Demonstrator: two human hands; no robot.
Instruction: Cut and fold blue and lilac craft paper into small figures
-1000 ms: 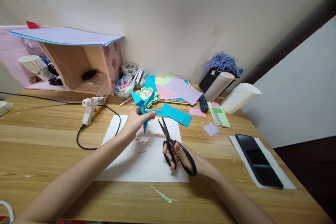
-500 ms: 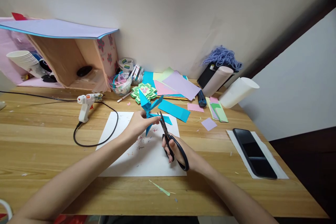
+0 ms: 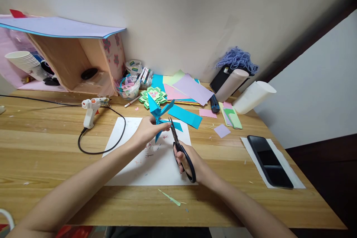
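Observation:
My left hand (image 3: 150,129) pinches a folded blue paper shape (image 3: 156,108) with several pointed arms, holding it above a white sheet (image 3: 125,173). In my right hand (image 3: 187,158) is a pair of black-handled scissors (image 3: 178,145), fingers in the loops. The blades point up and away, meeting one blue arm just right of my left fingertips; whether they cut into it I cannot tell. Behind the shape lies a green layered paper flower (image 3: 153,97). A blue paper strip (image 3: 185,116) rests to the right of it.
At left are a white glue gun (image 3: 90,113) with its cord and an open box (image 3: 67,59). A clear bowl of scraps (image 3: 128,88) and coloured paper sheets (image 3: 192,89) stand at the back. A phone (image 3: 269,161) lies at right beyond a lilac square (image 3: 222,130).
The scissors' handles have come closer together as my right hand closes. The blue paper shape stays almost where it was, and the view has shifted slightly.

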